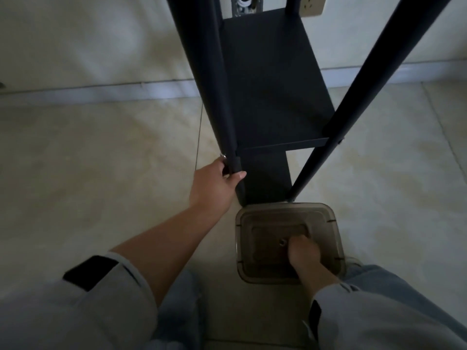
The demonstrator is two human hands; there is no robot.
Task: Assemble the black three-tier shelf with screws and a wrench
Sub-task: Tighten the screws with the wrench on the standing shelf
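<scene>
Left hand (214, 184) fingers wrap the shelf (273, 92) leg; right hand (302, 251) fingers curl inside the container (326, 218), grip unclear.

A person is looking down at a black shelf (273, 92) standing on a pale tiled floor (101, 160) near a wall (75, 34). The left hand (214, 185) is gripping the lower end of the shelf's left post (217, 97), thumb wrapping round it. The right hand (302, 253) is reaching into a clear brownish box (288, 213) just beside the shelf's foot, fingers curling at a small screw (281, 242). Grey sleeves and jeans are showing below.
</scene>
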